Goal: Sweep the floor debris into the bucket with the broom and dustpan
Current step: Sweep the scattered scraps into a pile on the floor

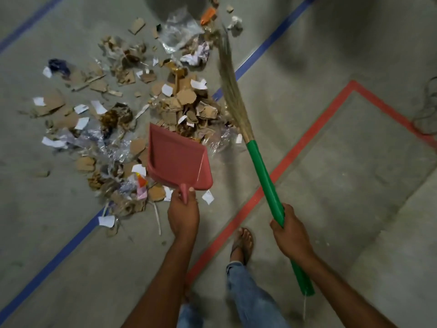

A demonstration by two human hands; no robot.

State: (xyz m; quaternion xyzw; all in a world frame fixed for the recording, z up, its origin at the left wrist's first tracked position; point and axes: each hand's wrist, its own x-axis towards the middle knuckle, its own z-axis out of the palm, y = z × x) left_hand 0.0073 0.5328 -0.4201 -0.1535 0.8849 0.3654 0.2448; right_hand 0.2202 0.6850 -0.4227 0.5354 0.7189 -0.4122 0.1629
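A wide scatter of debris [132, 107], torn cardboard, paper scraps and clear plastic, covers the concrete floor at centre left. My left hand [183, 213] grips the handle of a red dustpan [176, 159], whose empty mouth faces the pile. My right hand [287, 229] grips the green handle of a grass broom [262, 171]. Its blurred bristles [228, 74] reach along the right side of the pile. A dark rounded shape at the top edge may be the bucket [175, 7]; only its lower part shows.
Blue tape lines [54, 259] and a red tape rectangle [293, 152] mark the floor. My foot in a sandal [243, 242] stands just behind the dustpan. A dark cable [426, 107] lies coiled at the right edge. Bare concrete extends right of the broom.
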